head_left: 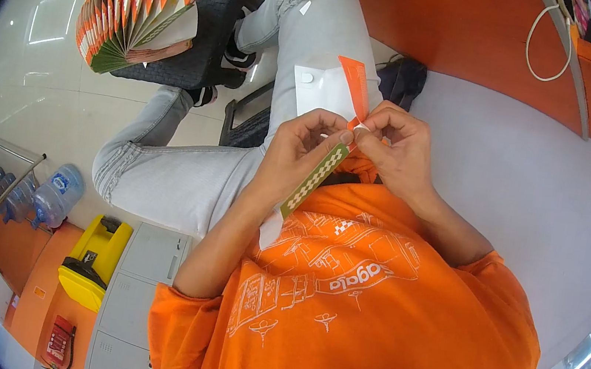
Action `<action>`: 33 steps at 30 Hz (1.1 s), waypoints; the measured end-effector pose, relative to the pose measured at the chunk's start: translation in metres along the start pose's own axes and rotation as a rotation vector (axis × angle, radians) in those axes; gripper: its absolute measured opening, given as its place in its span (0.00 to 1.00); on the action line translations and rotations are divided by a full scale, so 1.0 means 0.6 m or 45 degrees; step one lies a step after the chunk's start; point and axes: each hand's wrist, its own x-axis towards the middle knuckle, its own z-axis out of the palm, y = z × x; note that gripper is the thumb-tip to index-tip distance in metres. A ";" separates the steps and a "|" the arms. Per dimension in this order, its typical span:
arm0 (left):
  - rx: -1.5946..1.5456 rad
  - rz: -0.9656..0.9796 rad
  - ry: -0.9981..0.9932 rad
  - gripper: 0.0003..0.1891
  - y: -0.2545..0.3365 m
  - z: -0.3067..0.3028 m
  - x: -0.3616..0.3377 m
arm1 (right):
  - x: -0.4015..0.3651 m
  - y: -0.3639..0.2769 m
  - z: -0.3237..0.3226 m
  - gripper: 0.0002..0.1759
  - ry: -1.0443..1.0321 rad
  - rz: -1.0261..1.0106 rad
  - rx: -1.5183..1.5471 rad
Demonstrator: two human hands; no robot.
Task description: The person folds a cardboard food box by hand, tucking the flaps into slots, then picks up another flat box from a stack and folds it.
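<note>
In the head view my left hand (301, 144) is closed around a folded paper piece (314, 182) with a green, patterned edge. A pale end of it sticks out by my left wrist. Opposite, my right hand (398, 152) pinches the paper near its top, thumb and fingers drawn together. Fingertips of both hands almost meet there. From between them an orange paper flap (355, 80) points up and away. Just beyond my hands a white paper sheet (315, 94) with a small rounded tab lies on my thigh.
A black stool (216, 25) at upper left bears a fanned stack of folded orange, white and green papers (139, 11). Around lie a yellow container (92, 262), water bottles (59, 194), grey lockers (134, 305) and a fire extinguisher (60, 342). A white cable (528, 47) hangs at upper right.
</note>
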 end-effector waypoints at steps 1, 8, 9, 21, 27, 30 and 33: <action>-0.030 -0.023 0.008 0.09 0.000 0.000 0.000 | 0.000 0.001 0.001 0.06 0.000 0.000 0.000; -0.051 -0.091 0.016 0.08 -0.003 0.003 -0.001 | -0.002 0.022 0.000 0.05 0.037 -0.097 -0.052; -0.052 -0.124 0.014 0.08 -0.007 0.001 -0.002 | -0.003 0.024 0.000 0.05 0.015 -0.082 -0.053; 0.328 -0.028 -0.030 0.07 0.061 -0.015 -0.033 | -0.014 -0.012 -0.014 0.11 0.045 -1.031 -0.575; 0.490 0.064 -0.233 0.06 0.099 -0.033 -0.061 | 0.037 -0.078 -0.014 0.08 -0.394 -0.811 -0.690; 0.320 -0.020 -0.213 0.06 0.100 -0.038 -0.083 | 0.049 -0.094 -0.018 0.08 -0.631 -0.729 -0.644; 0.248 0.015 -0.177 0.06 0.089 -0.035 -0.097 | 0.052 -0.099 -0.005 0.08 -0.793 -0.679 -0.610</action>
